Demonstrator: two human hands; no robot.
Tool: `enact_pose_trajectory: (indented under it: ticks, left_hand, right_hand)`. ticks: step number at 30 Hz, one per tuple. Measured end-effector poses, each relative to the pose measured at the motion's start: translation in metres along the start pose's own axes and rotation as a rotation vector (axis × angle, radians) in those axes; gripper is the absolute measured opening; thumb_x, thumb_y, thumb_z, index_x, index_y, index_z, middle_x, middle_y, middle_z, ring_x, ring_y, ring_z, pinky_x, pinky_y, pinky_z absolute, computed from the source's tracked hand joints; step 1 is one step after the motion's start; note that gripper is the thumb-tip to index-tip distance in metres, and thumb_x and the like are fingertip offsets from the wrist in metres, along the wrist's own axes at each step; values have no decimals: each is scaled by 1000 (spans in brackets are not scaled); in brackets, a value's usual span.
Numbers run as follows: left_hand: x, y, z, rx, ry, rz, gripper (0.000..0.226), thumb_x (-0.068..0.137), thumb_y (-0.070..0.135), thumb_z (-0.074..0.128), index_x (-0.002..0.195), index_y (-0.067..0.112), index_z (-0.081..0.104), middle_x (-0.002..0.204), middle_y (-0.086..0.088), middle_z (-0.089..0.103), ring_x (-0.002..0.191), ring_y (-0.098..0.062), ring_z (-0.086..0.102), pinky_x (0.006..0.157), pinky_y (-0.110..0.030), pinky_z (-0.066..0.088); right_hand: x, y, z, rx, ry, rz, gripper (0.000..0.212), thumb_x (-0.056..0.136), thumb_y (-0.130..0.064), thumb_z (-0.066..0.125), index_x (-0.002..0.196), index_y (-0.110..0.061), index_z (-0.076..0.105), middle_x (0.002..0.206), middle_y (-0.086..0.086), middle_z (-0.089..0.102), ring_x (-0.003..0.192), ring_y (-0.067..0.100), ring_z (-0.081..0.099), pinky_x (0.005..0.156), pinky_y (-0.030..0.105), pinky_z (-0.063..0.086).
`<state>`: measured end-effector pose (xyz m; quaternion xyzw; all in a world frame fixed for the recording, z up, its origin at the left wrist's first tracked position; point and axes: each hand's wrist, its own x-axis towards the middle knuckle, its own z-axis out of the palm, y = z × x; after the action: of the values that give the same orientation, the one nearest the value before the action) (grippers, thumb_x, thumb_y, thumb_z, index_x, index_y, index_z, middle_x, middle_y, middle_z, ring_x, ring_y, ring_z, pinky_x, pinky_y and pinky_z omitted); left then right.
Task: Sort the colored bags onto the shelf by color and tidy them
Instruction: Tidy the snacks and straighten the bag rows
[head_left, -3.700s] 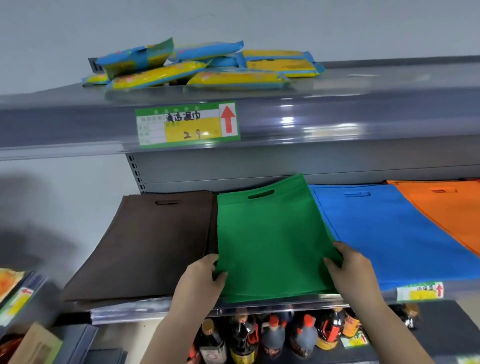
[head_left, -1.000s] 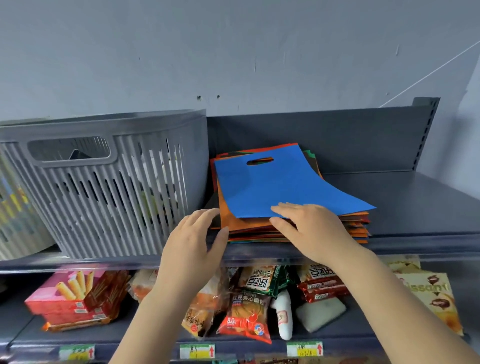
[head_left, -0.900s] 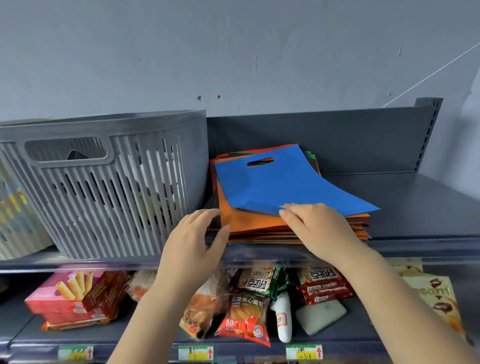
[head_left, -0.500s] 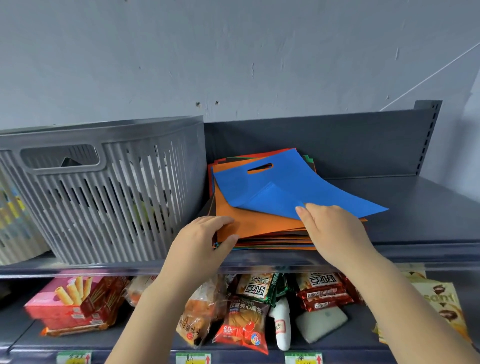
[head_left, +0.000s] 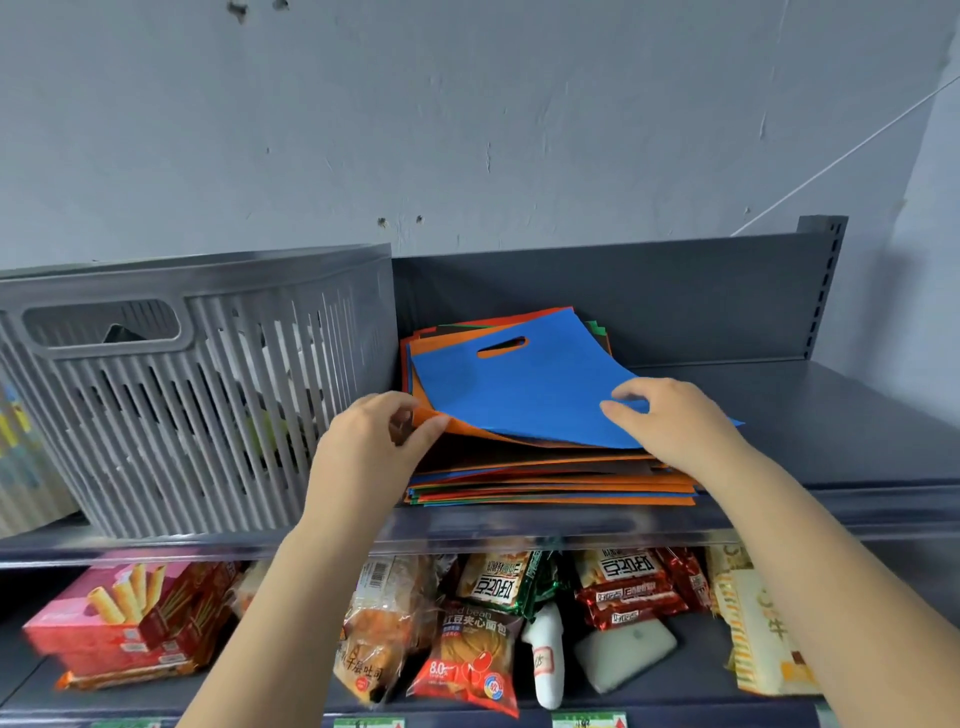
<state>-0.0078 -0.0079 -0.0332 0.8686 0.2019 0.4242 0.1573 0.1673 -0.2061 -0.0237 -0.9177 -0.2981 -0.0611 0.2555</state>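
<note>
A blue bag (head_left: 524, 395) tops a mixed-colour stack of bags (head_left: 550, 483) on the grey shelf (head_left: 831, 415). The right hand (head_left: 670, 421) pinches its near edge; the left hand (head_left: 374, 441) pinches the orange bag (head_left: 457, 423) beneath, fingers (head_left: 405, 410) curled. A slatted grey basket (head_left: 197, 384) stands just left.

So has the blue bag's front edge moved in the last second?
Yes. The blue bag lay flat on the stack; now its front is lifted clear, with the right hand gripping it and the left hand on the orange bag.
</note>
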Motion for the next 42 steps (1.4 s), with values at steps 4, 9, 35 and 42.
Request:
enact_pose_trajectory:
  ticks: [4,9,35,42]
  left_hand:
    - [8,7,5,-2,18,-72,35,82,48,62,92,15,68,71,6,61,66,-10,54,57,-20,41]
    - [9,18,8,-193,-70,-159,63,87,58,49,79,-2,66,49,-1,45,49,-16,40,51,-25,31]
    - [-22,-7,-13,-617,100,-231,33,95,5,50,121,25,58,91,6,69,61,1,60,56,-12,48]
    - [-54,-19,-13,-1098,109,-431,33,94,8,53,107,36,65,107,2,69,92,-16,63,81,-30,51]
  right_hand:
    - [13,14,-3,-109,-72,129,59,93,-54,44,141,-21,39,146,-2,41,129,22,43,100,39,39]
    - [18,24,-5,20,-34,235,64,88,-50,56,135,-9,41,136,8,48,120,27,49,90,36,43]
    - [-63,34,1,1152,468,232,23,96,-7,50,100,-22,67,101,-3,69,97,17,65,83,36,51]
    - [-134,38,9,1493,552,275,29,97,-6,42,103,-20,66,94,-6,74,82,8,70,58,21,55]
